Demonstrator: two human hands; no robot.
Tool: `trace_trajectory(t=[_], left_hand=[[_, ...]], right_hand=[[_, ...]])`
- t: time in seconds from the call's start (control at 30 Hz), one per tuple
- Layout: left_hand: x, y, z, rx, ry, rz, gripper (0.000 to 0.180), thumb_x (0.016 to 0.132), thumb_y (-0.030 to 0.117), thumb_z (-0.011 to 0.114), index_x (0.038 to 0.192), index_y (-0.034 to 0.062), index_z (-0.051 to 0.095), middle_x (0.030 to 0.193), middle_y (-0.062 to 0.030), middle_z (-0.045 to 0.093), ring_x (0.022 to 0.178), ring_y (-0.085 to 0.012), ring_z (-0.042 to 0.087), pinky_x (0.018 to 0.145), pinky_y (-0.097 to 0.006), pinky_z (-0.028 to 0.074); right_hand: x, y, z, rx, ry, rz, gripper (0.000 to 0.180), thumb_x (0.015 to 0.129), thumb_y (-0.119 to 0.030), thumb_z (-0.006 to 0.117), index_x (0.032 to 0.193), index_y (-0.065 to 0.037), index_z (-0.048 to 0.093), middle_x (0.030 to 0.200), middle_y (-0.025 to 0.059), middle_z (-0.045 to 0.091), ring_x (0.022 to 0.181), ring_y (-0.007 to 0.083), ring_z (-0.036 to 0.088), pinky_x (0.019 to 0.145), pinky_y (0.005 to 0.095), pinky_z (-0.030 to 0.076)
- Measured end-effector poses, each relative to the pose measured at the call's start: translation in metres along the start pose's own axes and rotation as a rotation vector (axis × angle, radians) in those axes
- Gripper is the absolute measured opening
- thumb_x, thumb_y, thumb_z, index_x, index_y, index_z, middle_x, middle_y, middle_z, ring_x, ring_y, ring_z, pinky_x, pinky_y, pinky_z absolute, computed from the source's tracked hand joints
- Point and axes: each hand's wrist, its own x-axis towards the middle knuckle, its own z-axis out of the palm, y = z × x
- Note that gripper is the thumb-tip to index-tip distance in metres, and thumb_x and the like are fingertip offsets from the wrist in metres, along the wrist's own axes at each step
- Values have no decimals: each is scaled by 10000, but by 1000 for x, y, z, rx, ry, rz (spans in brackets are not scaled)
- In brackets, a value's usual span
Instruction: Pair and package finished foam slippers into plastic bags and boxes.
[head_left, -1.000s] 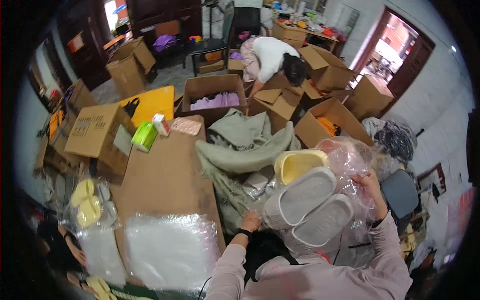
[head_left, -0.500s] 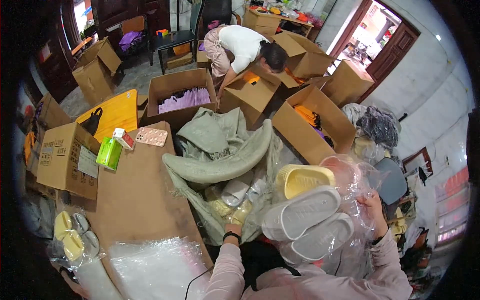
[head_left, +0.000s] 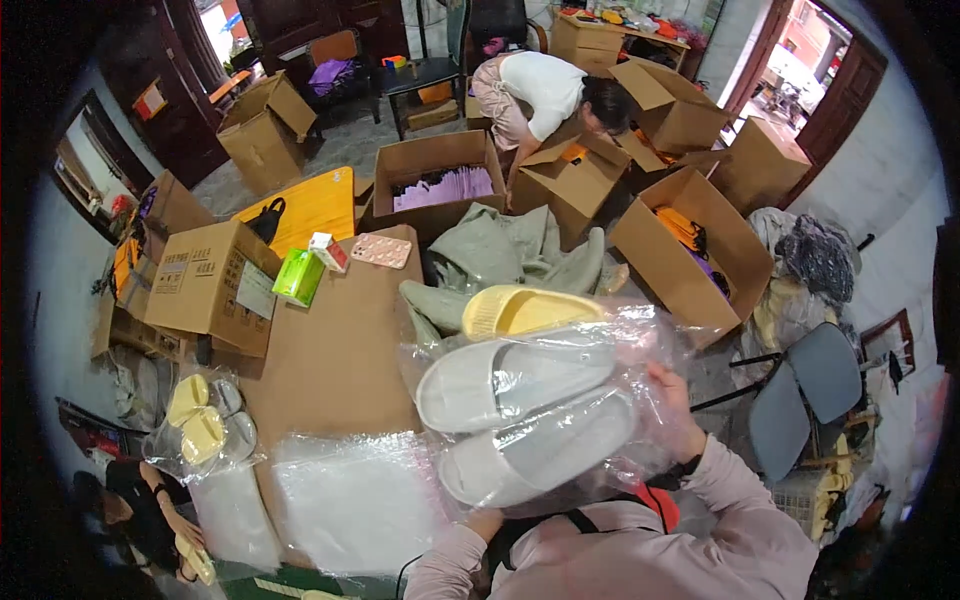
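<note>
My right hand [head_left: 678,402] is closed on the gathered end of clear plastic bags [head_left: 650,345]. Inside the bags are a pair of light grey slippers [head_left: 525,375] and, behind them, a yellow slipper [head_left: 540,310]; they hang in front of me above the table's right edge. My left hand [head_left: 486,522] is close to my body, just below the lower grey slipper, and its fingers are hidden. Behind the slippers is a grey-green woven sack [head_left: 482,250], its opening covered by them. A stack of flat clear bags [head_left: 350,490] lies on the brown cardboard-topped table [head_left: 335,365].
Bagged yellow and grey slippers [head_left: 205,425] lie at the table's left edge, near a cardboard carton [head_left: 205,290], a green packet [head_left: 298,278] and a phone [head_left: 382,250]. Open cartons [head_left: 690,250] stand beyond; a person in white [head_left: 545,85] bends there. Another person [head_left: 140,510] sits lower left.
My left hand has come out of the sack and back toward my body. The bagged slippers have moved left, in front of the sack. The view has turned left.
</note>
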Motion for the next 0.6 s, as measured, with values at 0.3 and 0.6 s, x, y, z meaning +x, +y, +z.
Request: trace_trajectory(t=[0.3,0.6], left_hand=[[47,74,-66,417,-519,-75,380,787,114,493,1157,190,540,757,-102,635,676,-290,626,585,-430,484],[67,88,-78,473,-623,-94,392,729,121,562,1111,197,598,692,-93,624,648,-276,624,551,-390,487]], right_hand=[[26,31,-23,-20,305,23,158,810,-197,520,823,-54,586,759,61,602,696,197,576,620,320,481],[47,-34,-16,-1041,369,-473,81,712,-82,614,676,-11,602,640,-29,540,550,94,473,508,260,381]])
